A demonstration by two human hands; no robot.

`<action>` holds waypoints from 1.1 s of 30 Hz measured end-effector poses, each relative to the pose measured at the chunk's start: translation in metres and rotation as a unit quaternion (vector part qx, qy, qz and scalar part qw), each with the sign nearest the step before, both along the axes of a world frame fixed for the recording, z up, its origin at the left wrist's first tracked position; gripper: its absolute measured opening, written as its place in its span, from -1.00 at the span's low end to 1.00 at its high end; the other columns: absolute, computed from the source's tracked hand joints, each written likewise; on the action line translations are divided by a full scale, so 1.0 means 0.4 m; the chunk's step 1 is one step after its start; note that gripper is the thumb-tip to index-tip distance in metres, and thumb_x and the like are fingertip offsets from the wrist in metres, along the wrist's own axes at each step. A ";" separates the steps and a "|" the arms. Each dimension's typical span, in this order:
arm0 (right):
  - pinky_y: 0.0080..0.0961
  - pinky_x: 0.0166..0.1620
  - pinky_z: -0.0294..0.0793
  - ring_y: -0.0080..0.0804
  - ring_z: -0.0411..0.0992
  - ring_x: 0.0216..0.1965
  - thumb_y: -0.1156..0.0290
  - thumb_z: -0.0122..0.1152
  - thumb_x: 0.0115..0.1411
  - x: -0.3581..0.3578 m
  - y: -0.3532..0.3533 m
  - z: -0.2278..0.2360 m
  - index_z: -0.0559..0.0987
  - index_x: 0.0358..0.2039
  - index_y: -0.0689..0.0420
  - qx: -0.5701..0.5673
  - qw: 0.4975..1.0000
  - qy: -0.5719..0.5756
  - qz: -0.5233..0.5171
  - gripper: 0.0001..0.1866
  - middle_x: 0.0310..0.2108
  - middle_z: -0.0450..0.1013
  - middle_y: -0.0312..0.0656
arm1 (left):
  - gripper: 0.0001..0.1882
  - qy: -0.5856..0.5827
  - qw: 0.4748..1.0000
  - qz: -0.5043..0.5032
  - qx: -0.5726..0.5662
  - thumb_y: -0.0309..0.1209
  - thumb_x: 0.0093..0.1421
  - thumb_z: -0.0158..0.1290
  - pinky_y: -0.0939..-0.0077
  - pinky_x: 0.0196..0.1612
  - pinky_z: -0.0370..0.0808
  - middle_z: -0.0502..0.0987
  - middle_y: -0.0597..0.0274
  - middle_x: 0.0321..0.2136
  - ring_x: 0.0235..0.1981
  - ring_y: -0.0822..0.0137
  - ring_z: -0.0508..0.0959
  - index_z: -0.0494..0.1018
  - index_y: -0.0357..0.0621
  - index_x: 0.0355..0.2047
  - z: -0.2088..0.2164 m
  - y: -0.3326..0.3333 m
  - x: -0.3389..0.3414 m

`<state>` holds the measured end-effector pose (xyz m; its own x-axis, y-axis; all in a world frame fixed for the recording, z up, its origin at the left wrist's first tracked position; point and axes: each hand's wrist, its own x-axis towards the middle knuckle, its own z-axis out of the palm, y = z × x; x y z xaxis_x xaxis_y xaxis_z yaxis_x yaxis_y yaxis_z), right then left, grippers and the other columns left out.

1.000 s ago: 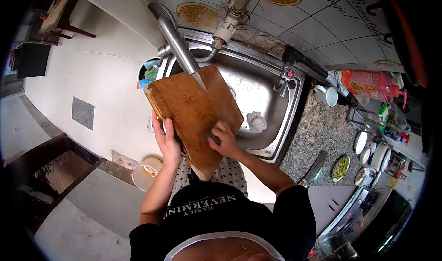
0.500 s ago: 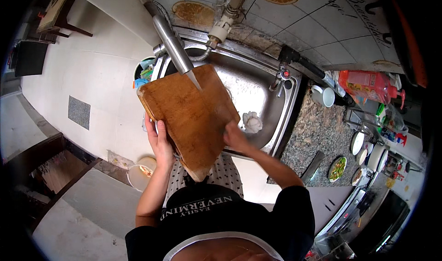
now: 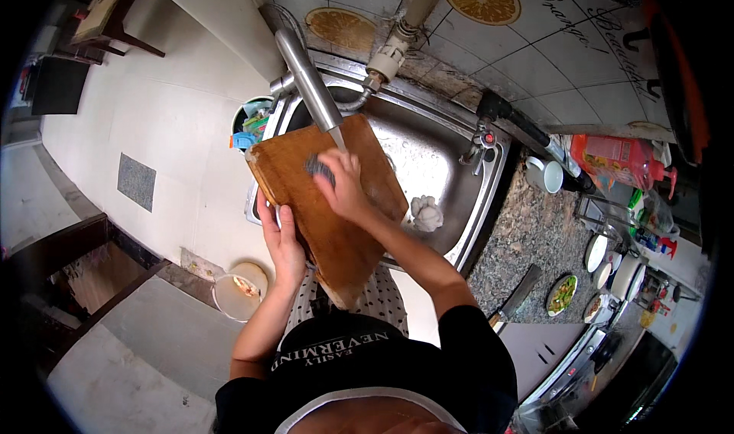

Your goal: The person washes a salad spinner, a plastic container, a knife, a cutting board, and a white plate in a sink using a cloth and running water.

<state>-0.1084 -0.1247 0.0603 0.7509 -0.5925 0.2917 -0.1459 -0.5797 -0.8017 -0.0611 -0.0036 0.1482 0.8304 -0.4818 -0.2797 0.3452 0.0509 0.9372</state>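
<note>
Wooden board point(image 3: 325, 224), one; one scrubber point(image 3: 319, 169); two hands point(image 3: 286, 252).

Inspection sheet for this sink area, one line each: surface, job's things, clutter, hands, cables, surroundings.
Surface: metal sink, wet; speckled counter to its right.
Job's things: wooden cutting board over the sink's left part, under the running tap; dark scrubber at its face.
Clutter: whitish wad in the sink; knife, plate of green food and mug on the counter.
Hands: left hand holds the board's left edge; right hand holds the scrubber.
Cables: nothing seen.
Surroundings: tiled wall ahead; pale bucket at left.
</note>
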 end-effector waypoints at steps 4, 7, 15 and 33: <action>-0.18 -0.18 0.23 0.01 0.23 -0.20 0.23 -0.05 0.10 0.030 -0.161 -0.163 0.38 -0.27 0.19 0.090 0.952 0.233 -0.175 -0.70 -0.24 0.27 0.10 | -0.48 -0.069 0.996 -0.018 0.055 -0.40 0.21 -0.25 0.49 0.11 0.01 0.06 0.12 0.09 0.08 0.32 0.09 -0.13 -0.21 0.14 0.033 -0.024 -0.012; -0.21 -0.27 0.25 -0.01 0.27 -0.31 0.28 -0.06 0.10 -0.029 -0.065 -0.114 0.39 -0.43 0.22 0.124 0.952 0.252 -0.125 -0.76 -0.35 0.29 0.10 | -0.48 -0.071 0.995 -0.010 0.067 -0.38 0.20 -0.24 0.47 0.11 0.01 0.04 0.10 0.10 0.09 0.30 0.09 -0.11 -0.21 0.14 0.021 -0.010 0.004; -0.20 -0.40 0.34 -0.04 0.41 -0.45 0.09 -0.27 0.17 -0.033 -0.136 -0.164 0.46 -0.48 0.25 0.257 0.912 0.267 -0.178 -0.53 -0.54 0.40 0.05 | -0.47 -0.087 0.992 -0.054 0.072 -0.41 0.20 -0.24 0.48 0.11 0.00 0.07 0.07 0.08 0.09 0.28 0.09 -0.12 -0.24 0.14 0.048 -0.018 0.011; -0.29 -0.52 0.34 -0.04 0.40 -0.49 0.09 -0.11 0.09 -0.147 0.031 -0.076 0.46 -0.46 0.20 0.100 0.907 0.363 -0.190 -0.61 -0.55 0.41 0.02 | -0.47 -0.116 0.989 -0.035 0.090 -0.40 0.20 -0.23 0.48 0.11 -0.02 0.08 0.06 0.07 0.09 0.29 0.10 -0.11 -0.28 0.13 0.022 -0.010 0.023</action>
<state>-0.1674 -0.1123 0.0297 0.4324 -0.8356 -0.3389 -0.8358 -0.2304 -0.4984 -0.0518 -0.0076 0.1568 0.8483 -0.5005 -0.1730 0.1175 -0.1407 0.9831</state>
